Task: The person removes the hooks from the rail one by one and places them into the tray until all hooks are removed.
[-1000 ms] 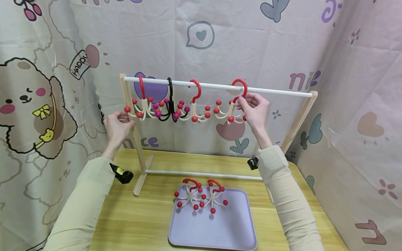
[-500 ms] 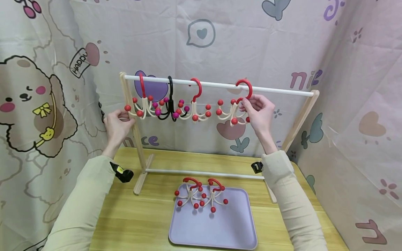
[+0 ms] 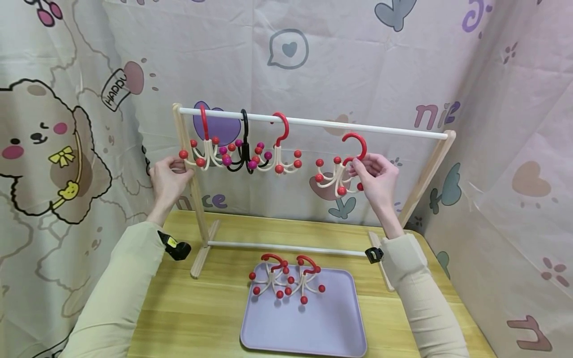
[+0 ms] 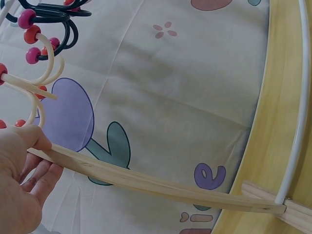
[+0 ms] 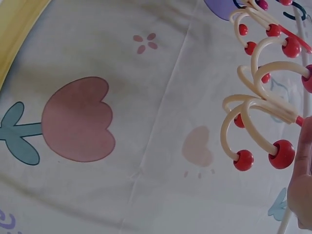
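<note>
My right hand (image 3: 378, 180) pinches the base of a red hook on a cream multi-arm hanger (image 3: 340, 176) with red ball tips. The hook's open end sits just below the rack's white top rail (image 3: 322, 123), apart from it. My left hand (image 3: 169, 180) grips the rack's left wooden post (image 4: 146, 181) below the rail. Along the rail's left half hang a red-hooked cream hanger (image 3: 207, 149), a black hanger (image 3: 245, 149) with magenta and red balls, and another red-hooked cream hanger (image 3: 278, 149). In the right wrist view, only part of my right hand (image 5: 302, 185) shows.
A lilac tray (image 3: 309, 328) lies on the wooden table (image 3: 179, 308) in front of the rack, with two red-hooked cream hangers (image 3: 271, 278) near its back edge. The right post (image 3: 427, 181) and lower white bar (image 3: 286, 247) frame the rack. Printed curtains surround the table.
The right hand has moved right and downward with its hanger. That hook was over the top rail and is now off it, below. The left hand stays on the post.
</note>
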The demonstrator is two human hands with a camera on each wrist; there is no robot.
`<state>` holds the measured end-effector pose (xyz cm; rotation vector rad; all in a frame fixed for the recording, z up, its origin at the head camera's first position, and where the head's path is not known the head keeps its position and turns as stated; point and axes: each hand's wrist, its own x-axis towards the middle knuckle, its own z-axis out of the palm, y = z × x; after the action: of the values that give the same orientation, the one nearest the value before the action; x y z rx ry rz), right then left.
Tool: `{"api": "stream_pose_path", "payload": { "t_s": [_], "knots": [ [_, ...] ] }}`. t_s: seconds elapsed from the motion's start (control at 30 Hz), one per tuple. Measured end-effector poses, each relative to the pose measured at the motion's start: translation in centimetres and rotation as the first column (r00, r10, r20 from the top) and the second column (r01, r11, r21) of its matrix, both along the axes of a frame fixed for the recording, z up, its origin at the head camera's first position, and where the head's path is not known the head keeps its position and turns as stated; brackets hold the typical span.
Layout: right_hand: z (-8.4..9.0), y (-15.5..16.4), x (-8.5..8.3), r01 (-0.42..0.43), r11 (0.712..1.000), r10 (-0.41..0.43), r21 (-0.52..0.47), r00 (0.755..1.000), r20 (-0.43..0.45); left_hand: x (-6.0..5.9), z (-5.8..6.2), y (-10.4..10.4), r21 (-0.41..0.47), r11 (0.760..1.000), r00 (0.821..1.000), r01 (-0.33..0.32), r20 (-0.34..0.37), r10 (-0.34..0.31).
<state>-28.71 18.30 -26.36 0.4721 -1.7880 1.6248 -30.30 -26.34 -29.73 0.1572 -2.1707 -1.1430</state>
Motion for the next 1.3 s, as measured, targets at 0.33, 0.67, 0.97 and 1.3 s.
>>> {"api": "stream_pose_path", "payload": {
  "t_s": [0.33,0.67,0.97,1.3],
  "knots": [
    [-2.9,1.4,1.4,-0.067,0.998,0.066,0.000,0.992,0.105,-0.1,-0.1,-0.2,0.002,1.000,1.000,0.006,-0.005,-0.006],
    [-7.0,2.8,2.5,-0.129,0.991,0.122,0.021,0.971,0.204,0.0,-0.3,-0.1,0.003,1.000,1.000,0.001,-0.007,-0.001],
    [-10.3,3.8,3.4,-0.193,0.981,0.186,0.003,0.951,0.248,0.0,-0.2,-0.1,0.002,1.000,1.000,0.001,-0.009,-0.001],
    [-14.0,5.2,4.6,-0.247,0.969,0.228,0.024,0.922,0.314,-0.1,-0.2,0.1,-0.007,1.000,1.000,-0.026,0.001,0.026]
  ]
}}
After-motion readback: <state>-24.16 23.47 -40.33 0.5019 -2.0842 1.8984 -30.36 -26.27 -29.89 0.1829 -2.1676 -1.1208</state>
